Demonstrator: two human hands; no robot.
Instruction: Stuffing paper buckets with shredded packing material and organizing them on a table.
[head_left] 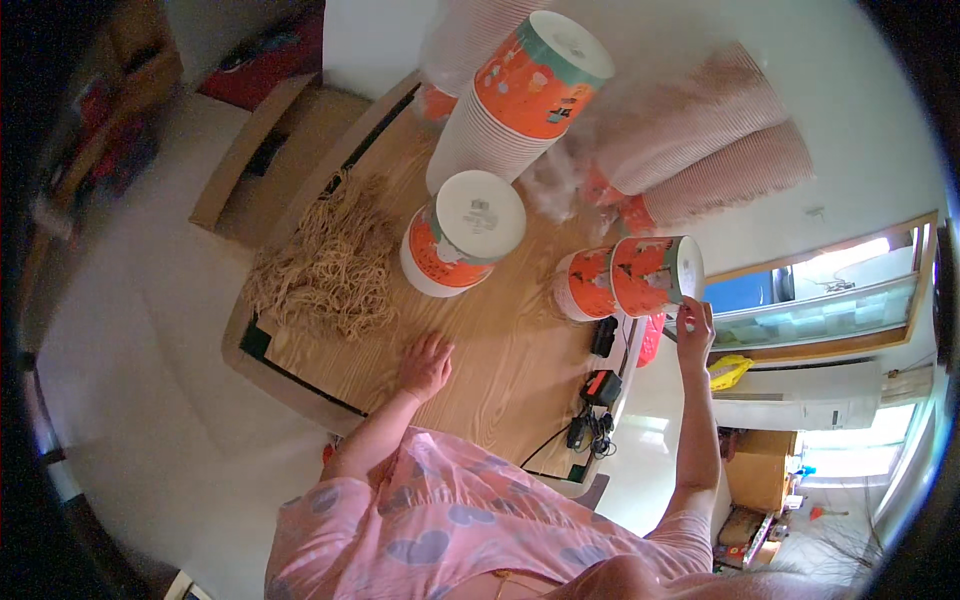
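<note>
My right hand (694, 327) is at the right side of the table, its fingers closed at the base edge of an orange and green paper tub (645, 275). That tub sits upside down over another orange paper tub (587, 283), its white base outward. My left hand (428, 367) lies on the wooden table (490, 360) with its fingers stretched out, holding nothing. Ahead of it a short stack of upturned paper tubs (455, 262) stands by itself. Behind that rises a tall stack of nested paper tubs (485, 135), upside down and leaning in the view.
A heap of tan strings (335, 265) covers the table's left part. Plastic-wrapped stacks of tubs (700, 120) stand at the back right. A black and red charger with cables (598, 390) lies near the right edge. A cardboard box (260, 165) is beyond the left edge.
</note>
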